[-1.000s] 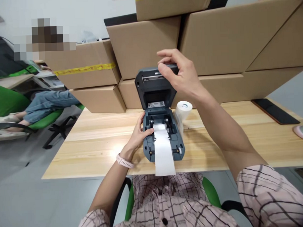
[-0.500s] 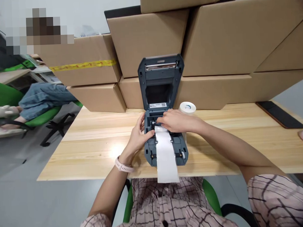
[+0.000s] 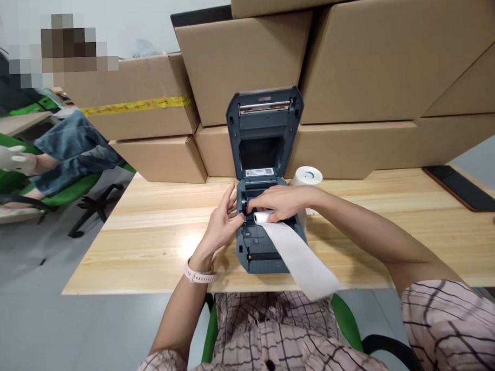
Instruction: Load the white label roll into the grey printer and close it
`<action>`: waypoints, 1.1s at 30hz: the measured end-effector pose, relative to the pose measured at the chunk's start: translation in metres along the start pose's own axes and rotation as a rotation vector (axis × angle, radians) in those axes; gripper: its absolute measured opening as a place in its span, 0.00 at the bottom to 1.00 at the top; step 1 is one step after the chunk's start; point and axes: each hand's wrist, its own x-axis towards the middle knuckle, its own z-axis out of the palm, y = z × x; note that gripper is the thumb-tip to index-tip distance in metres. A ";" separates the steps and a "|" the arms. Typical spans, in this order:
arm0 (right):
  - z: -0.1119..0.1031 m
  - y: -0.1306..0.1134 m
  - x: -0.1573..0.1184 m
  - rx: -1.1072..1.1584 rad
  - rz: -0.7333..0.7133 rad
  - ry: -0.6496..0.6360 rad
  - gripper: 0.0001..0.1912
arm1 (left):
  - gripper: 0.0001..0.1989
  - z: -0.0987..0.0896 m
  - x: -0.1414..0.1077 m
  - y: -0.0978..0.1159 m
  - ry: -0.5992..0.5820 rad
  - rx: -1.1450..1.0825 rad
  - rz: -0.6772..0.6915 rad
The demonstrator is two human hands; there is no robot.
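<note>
From the head view, a matte dark-grey plastic printer [image 3: 255, 242] sits on the pale wood-grained desk [image 3: 151, 226], its angular lid [image 3: 265, 132] tipped up. The right hand [image 3: 286, 200] has its grip clamped on a small white paper roll [image 3: 264, 217] at the printer's open body, a smooth strip [image 3: 296, 257] trailing slantwise. The left hand [image 3: 222, 225], grip apart, touches the printer's left edge. Flat-sided cardboard boxes [image 3: 243, 72] stand behind.

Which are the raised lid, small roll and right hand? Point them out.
Raised lid [image 3: 266, 130]: head view, inner face.
Small roll [image 3: 264, 217]: head view, curved side.
Right hand [image 3: 284, 201]: head view, back.
</note>
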 end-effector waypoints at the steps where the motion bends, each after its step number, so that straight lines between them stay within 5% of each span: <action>1: -0.001 0.003 -0.009 0.102 -0.067 0.034 0.28 | 0.48 0.000 0.000 0.000 0.002 0.001 0.005; 6: 0.023 0.031 -0.096 0.604 -0.313 0.397 0.16 | 0.46 0.003 -0.001 0.002 0.024 0.003 0.029; 9: 0.059 0.057 -0.146 0.776 -0.131 0.632 0.17 | 0.45 0.005 -0.002 0.003 0.034 0.027 0.020; 12: 0.093 0.080 -0.166 0.818 0.173 0.702 0.18 | 0.44 0.005 -0.003 0.003 0.037 0.035 0.017; 16: 0.114 0.096 -0.158 0.901 0.378 0.636 0.22 | 0.45 0.005 -0.003 0.002 0.050 0.045 0.003; 23: 0.116 0.100 -0.168 0.979 0.365 0.624 0.30 | 0.46 0.004 -0.003 0.000 0.055 0.030 0.000; 27: 0.100 0.111 -0.169 1.036 0.372 0.764 0.37 | 0.43 0.003 -0.003 0.000 0.016 0.097 0.028; 33: 0.064 0.128 -0.108 0.947 0.354 0.610 0.46 | 0.44 0.005 -0.003 0.000 0.009 0.091 0.051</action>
